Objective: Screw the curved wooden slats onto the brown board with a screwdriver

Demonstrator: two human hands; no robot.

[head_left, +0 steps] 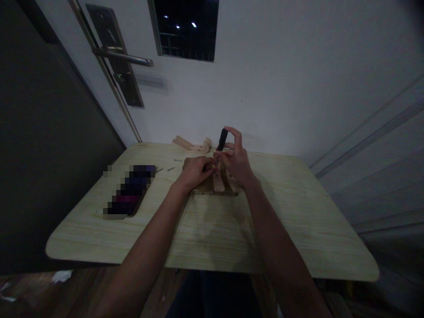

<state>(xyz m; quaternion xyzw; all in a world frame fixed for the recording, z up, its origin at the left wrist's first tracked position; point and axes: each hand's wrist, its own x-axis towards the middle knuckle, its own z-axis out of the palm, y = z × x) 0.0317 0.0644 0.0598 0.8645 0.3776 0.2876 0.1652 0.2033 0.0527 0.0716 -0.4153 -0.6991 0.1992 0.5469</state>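
My right hand (pixel 236 161) grips a screwdriver (pixel 223 138) with a black handle, tilted with its tip down. One finger rests on the end of the handle. My left hand (pixel 198 170) is closed, thumb and fingers pinched together near the tip; what they hold is too small to make out. Below both hands a light wooden piece (pixel 218 183) with holes lies on a brown board (pixel 215 193). Another light wooden piece (pixel 233 182) is beside it, partly covered by my right hand. Several screws, such as one screw (pixel 171 168), lie left of my left hand.
Curved wooden pieces (pixel 195 147) lie at the back edge of the pale wood-grain table (pixel 291 221). A phone (pixel 134 194), partly blurred out, lies on the left. Behind the table stands a white door with a metal handle (pixel 127 57) and a small dark window (pixel 187 31).
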